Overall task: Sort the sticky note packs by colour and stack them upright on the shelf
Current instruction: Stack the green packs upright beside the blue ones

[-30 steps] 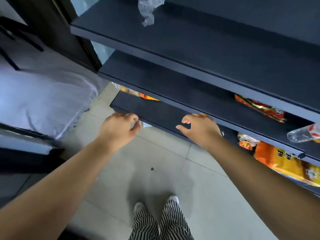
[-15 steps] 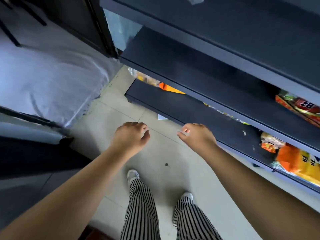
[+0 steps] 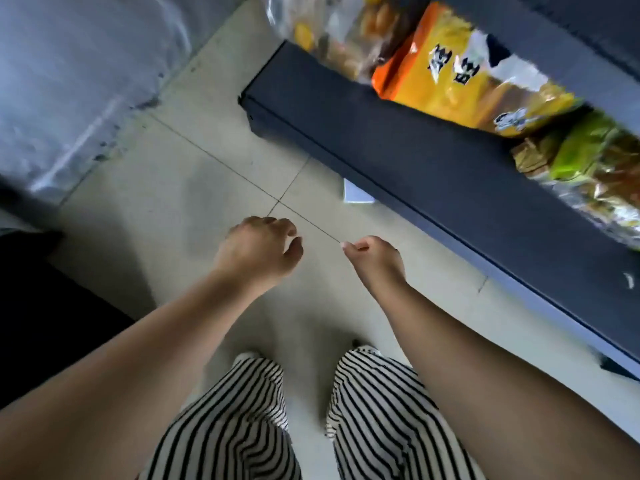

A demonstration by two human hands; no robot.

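Observation:
No sticky note pack shows in the head view. My left hand (image 3: 258, 251) hangs over the tiled floor with its fingers loosely curled, holding nothing. My right hand (image 3: 375, 259) is just to its right, also loosely curled and holding nothing. Both hands are in front of and below the dark bottom shelf (image 3: 398, 157), apart from it. The shelf runs diagonally from the upper middle to the right edge.
An orange snack bag (image 3: 460, 81), a clear bag of snacks (image 3: 332, 32) and a green bag (image 3: 585, 157) lie on the bottom shelf. A small white flat thing (image 3: 356, 195) lies on the floor under the shelf's front edge. Grey plastic sheeting (image 3: 69, 81) covers the left. My striped trouser legs (image 3: 242, 427) are below.
The view has tipped downward and closer to the floor: the upper shelves have left the frame and the bottom shelf fills the right. Both hands have dropped below shelf level and stay without anything in them.

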